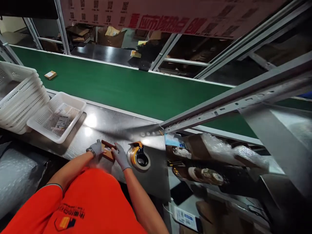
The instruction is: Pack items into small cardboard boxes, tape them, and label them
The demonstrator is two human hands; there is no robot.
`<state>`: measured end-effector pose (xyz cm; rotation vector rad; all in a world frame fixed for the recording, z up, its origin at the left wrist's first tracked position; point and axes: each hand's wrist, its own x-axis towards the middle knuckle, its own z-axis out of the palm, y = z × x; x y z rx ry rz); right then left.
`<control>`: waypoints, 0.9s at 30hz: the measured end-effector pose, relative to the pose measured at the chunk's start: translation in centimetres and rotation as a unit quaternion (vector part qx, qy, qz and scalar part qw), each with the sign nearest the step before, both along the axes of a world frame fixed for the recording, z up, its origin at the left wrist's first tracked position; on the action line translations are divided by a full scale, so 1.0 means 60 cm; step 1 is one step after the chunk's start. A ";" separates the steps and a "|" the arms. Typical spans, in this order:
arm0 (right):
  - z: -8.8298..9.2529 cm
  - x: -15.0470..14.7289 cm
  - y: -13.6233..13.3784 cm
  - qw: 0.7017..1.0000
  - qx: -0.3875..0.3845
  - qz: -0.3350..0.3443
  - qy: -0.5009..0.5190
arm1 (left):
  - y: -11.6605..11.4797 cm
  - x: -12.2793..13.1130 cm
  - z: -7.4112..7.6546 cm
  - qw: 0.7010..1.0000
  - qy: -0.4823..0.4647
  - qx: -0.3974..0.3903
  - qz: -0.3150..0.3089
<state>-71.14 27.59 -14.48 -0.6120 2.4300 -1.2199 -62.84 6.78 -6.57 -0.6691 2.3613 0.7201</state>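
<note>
A small brown cardboard box (108, 150) lies on the steel worktop (109, 125) close to my body. My left hand (96, 148), in a grey glove with a wristwatch, grips its left end. My right hand (120, 156), also gloved, presses on its right side with fingers curled over the flap. A tape dispenser (139, 157) with a yellow roll and black handle lies just right of my right hand.
A white perforated basket (73, 105) holding a packet sits to the left, beside a stack of baskets (19, 94). Beyond runs a green conveyor belt (126, 89) carrying a small box (50, 75). A metal rail (231, 100) and shelves of tape rolls stand right.
</note>
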 end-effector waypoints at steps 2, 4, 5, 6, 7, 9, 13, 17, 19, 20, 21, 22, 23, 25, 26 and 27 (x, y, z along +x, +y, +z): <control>-0.005 0.013 0.012 0.998 0.032 0.053 0.029 | -0.001 0.006 -0.013 1.000 0.012 -0.001 0.026; -0.014 0.026 0.030 0.989 0.070 0.119 0.053 | -0.003 0.012 -0.022 0.999 0.021 0.005 0.042; -0.018 0.031 0.038 0.983 0.084 0.150 0.069 | -0.005 0.015 -0.024 0.998 0.026 0.009 0.048; -0.023 0.035 0.044 0.976 0.097 0.174 0.086 | -0.007 0.016 -0.026 0.998 0.032 0.014 0.052; -0.026 0.038 0.048 0.971 0.109 0.187 0.102 | -0.010 0.017 -0.026 0.998 0.037 0.018 0.055; -0.030 0.041 0.049 0.964 0.128 0.192 0.128 | -0.017 0.015 -0.025 0.997 0.048 0.025 0.058; -0.027 0.043 0.043 0.965 0.130 0.185 0.136 | -0.032 0.006 -0.017 0.997 0.044 0.032 0.057; -0.017 0.038 0.090 0.982 0.106 0.026 0.157 | -0.041 -0.005 -0.014 0.998 0.033 0.025 0.054; -0.008 0.030 0.131 0.967 0.121 -0.113 0.194 | -0.044 -0.011 -0.016 0.998 0.031 0.022 0.051; -0.003 0.024 0.151 0.956 0.139 -0.165 0.200 | -0.045 -0.014 -0.017 0.998 0.030 0.020 0.048; 0.003 0.018 0.167 0.947 0.163 -0.198 0.191 | -0.046 -0.018 -0.018 0.998 0.029 0.019 0.044; 0.010 0.012 0.179 0.945 0.187 -0.210 0.167 | -0.047 -0.022 -0.019 0.999 0.028 0.018 0.039; 0.016 0.005 0.186 0.948 0.204 -0.206 0.134 | -0.049 -0.027 -0.019 0.999 0.027 0.018 0.032; 0.028 -0.007 0.187 0.956 0.218 -0.181 0.071 | -0.051 -0.035 -0.017 0.999 0.026 0.017 0.016; 0.034 -0.013 0.183 0.959 0.220 -0.170 0.054 | -0.051 -0.038 -0.015 1.000 0.025 0.016 0.008; 0.041 -0.019 0.179 0.962 0.207 -0.172 0.038 | -0.052 -0.041 -0.013 1.000 0.024 0.016 0.000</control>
